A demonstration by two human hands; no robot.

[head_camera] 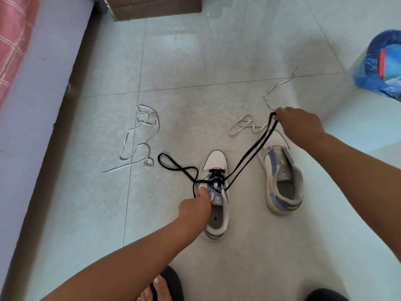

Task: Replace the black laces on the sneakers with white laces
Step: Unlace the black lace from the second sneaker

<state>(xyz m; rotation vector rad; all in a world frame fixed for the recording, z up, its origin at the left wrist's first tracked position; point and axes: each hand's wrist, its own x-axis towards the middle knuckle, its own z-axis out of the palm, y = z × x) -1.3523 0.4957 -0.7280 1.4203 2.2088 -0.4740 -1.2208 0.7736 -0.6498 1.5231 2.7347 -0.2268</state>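
Head view: left sneaker sitting on floor, black lace partly threaded through lower eyelets. Right hand pinching doubled black loop, fingers curled round it, lifting it up and away. Left hand bracing sneaker at tongue, fingers curled, also pinching lace end. Right sneaker already unlaced. White laces lying loose nearby, second one beyond right sneaker. Lace looking soft, light, limp; likely snagging at eyelets, best gripped near them. Bed edge at left, blue bag at right; open floor ahead.
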